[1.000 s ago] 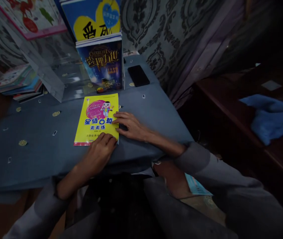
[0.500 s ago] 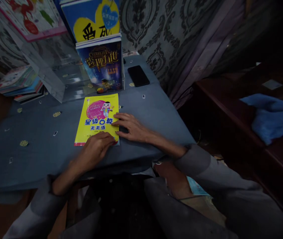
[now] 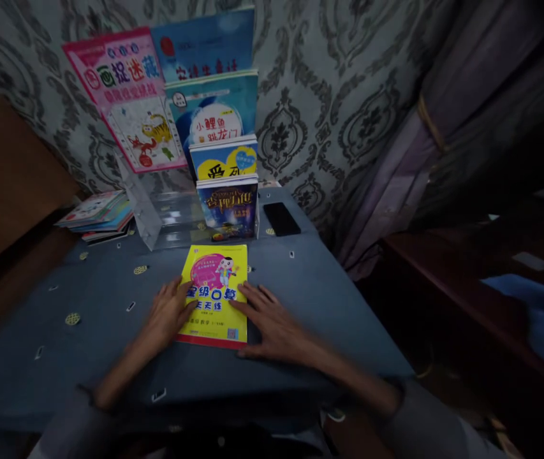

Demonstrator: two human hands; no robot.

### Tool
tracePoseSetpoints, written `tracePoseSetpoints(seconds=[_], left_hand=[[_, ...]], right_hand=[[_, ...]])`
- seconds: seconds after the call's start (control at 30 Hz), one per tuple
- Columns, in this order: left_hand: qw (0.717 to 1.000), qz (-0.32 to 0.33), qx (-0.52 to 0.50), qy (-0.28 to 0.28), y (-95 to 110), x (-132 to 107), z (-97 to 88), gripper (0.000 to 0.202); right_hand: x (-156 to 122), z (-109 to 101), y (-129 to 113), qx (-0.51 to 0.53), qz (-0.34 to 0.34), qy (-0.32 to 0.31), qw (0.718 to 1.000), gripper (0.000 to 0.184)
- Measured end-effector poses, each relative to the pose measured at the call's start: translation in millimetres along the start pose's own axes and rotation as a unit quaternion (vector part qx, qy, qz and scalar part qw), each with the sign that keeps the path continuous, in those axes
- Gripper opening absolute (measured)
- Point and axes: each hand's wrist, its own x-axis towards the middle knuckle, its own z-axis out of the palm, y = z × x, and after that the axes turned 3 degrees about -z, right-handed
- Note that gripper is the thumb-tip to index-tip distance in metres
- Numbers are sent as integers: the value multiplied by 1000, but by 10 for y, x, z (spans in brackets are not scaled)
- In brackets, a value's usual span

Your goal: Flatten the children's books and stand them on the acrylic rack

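A yellow workbook (image 3: pixel 217 322) with a pink circle, a cartoon figure and a red bottom strip lies flat and closed on the cloth-covered table (image 3: pixel 329 319). My left hand (image 3: pixel 169 311) rests at its left edge, fingers stretched over the cover. On the opposite side, my right hand (image 3: pixel 274 326) lies with fingers spread, some fingertips on the cover and the thumb near the bottom right corner. Neither hand is wrapped round the workbook.
Behind the workbook, a clear stepped rack (image 3: pixel 145 213) holds several upright books (image 3: pixel 231 210). A black phone (image 3: pixel 281 218) lies right of it. At the left is a book stack (image 3: pixel 102 213). A blue cloth (image 3: pixel 534 312) lies on dark red furniture (image 3: pixel 439 268) at the right.
My left hand has moved from the workbook's lower edge to its left edge, uncovering the bottom of the cover. My right hand stays at the right edge, fingers spread wider. The view has tilted up.
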Motion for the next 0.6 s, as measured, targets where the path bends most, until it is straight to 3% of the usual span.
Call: tracePoseSetpoints(seconds=[0.17,0.27,0.33,0.37,0.43,0.5,0.6], left_hand=[[994,-32,-106,-24,-94,127,-22,42],[957,-105,-267,-33,-143,236,-70,49],[896,-189,-399,-50,-181,309,-92,53],[851,-237,-464,-69,-190,338,-97,55],[742,-323,-575,-120,-174,374,-97,59],[639,-366,-655,-167,-114,378,-93,63],[566,-358,-725,-161,13,332,-107,60]], right_hand=[[16,-60,-37,22,18,-27,999,96],[21,-88,-56,33,23,-31,999,95],[16,-115,-67,42,24,-31,998,95],[10,-131,-71,49,26,-32,998,95],[-9,-152,-68,68,37,-37,996,97],[-29,-141,-37,99,58,-32,993,99],[-23,-40,78,167,94,41,981,86]])
